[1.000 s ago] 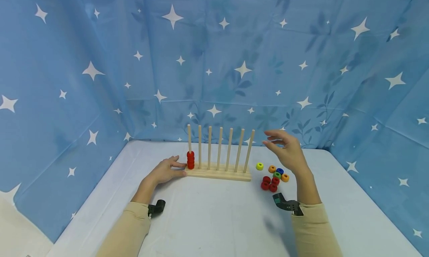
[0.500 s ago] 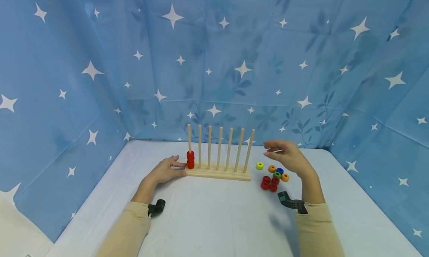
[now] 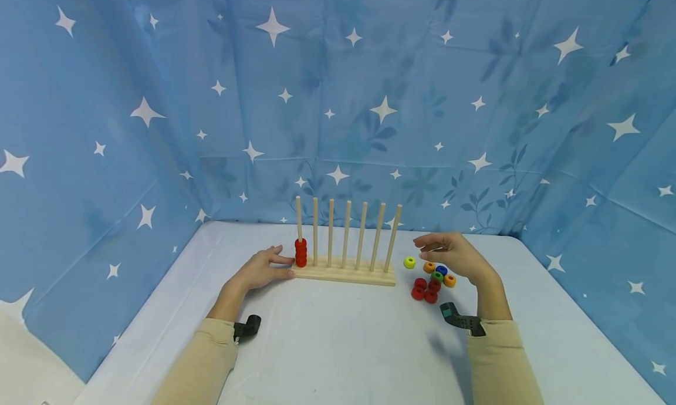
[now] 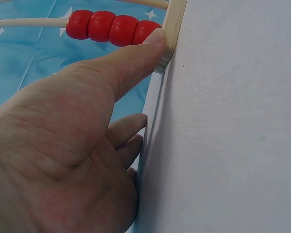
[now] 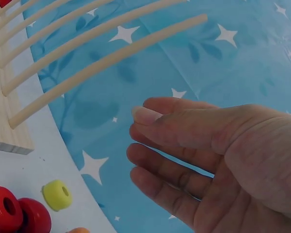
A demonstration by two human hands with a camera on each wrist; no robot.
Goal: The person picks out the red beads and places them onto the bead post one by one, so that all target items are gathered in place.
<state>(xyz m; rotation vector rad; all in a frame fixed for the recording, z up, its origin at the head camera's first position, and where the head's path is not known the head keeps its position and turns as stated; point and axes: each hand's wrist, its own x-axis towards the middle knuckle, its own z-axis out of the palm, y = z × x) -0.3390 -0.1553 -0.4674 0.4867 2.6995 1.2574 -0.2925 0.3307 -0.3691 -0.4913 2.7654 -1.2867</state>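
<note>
Bead pick-up seems in hand: your right hand [image 3: 458, 256], narrow and empty, hovers near loose beads [image 3: 435, 279], right of the rack [image 3: 343, 274]. Your left hand [image 3: 259, 269], loose, touches its left end. Picking calls for lowering, pinching.

From the head we look forward and down over the desk [image 3: 327, 346], with the left hand [image 3: 259, 270], the right hand [image 3: 456, 255] and the wooden rack [image 3: 343, 276] at middle range. At each wrist we sit close to the hand, looking along it toward the fingers [image 5: 167, 167]; our left view tilts the desk almost upright. Both wrist views share the rack, seen from opposite ends, before the blue curtain [image 3: 338, 129].
</note>
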